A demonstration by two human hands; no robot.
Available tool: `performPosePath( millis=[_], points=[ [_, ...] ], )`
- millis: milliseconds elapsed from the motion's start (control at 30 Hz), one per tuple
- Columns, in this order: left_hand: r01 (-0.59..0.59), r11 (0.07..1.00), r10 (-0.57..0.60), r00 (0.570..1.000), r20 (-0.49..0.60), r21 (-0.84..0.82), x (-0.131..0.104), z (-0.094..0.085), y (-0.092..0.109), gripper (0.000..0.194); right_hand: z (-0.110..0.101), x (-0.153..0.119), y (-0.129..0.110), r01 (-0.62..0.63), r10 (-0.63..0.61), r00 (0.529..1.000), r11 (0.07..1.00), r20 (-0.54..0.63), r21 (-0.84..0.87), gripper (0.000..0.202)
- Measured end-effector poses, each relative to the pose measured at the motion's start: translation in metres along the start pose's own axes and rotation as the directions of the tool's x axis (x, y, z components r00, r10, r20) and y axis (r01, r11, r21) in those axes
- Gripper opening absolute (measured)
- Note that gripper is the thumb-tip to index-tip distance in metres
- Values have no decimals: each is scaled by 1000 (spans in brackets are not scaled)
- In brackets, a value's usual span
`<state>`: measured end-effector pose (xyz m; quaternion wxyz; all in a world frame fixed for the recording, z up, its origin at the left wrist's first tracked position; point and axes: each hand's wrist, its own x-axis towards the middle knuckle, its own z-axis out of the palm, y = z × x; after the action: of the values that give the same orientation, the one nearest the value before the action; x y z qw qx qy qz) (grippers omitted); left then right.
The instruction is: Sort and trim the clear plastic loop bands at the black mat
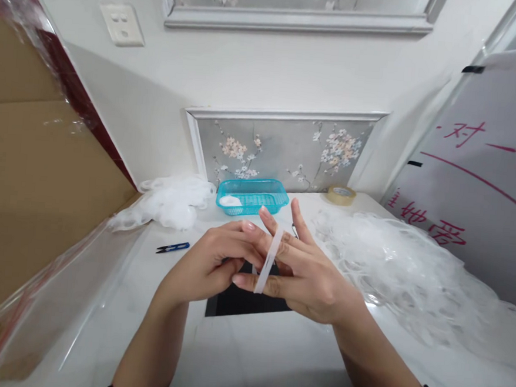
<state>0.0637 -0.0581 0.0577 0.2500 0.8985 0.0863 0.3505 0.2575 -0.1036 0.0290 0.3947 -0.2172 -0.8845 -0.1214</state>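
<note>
A narrow, translucent white ring band (269, 262) is looped over the spread fingers of my right hand (312, 271) and stretched between them. My left hand (218, 258) is bent inward from the other side, its fingers curled closed and meeting the band among the right fingers. The left fingertips are partly hidden there. Below both hands lies a black flat mat (245, 303) on the white table (238, 354).
A pile of similar clear rings (411, 275) covers the right side; a whiter heap (164, 201) lies at back left. Blue thread snips (173, 247) are left of my hands. Behind stand a turquoise basket (262, 185) holding a white piece and a tape roll (341, 194). Cardboard (40, 202) borders the left.
</note>
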Motion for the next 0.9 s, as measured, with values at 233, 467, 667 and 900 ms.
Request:
performPosePath(
  millis=[233, 467, 667, 900],
  points=[
    [153, 986, -156, 987, -35, -67, -1, 0, 4, 39, 10, 1, 4, -292, 338, 934, 909, -117, 298, 72],
    [318, 740, -385, 923, 15, -592, -6, -5, -11, 33, 23, 0, 17, -473, 478, 841, 420, 255, 774, 58],
    [461, 694, -518, 853, 61, -553, -3, 2, -10, 29, 36, -1, 29, -479, 532, 767, 104, 359, 872, 42],
    [609, 788, -603, 793, 91, -91, 0, 13, -10, 33, 47, -12, 35, -523, 809, 507, 15, 297, 852, 33]
  ],
)
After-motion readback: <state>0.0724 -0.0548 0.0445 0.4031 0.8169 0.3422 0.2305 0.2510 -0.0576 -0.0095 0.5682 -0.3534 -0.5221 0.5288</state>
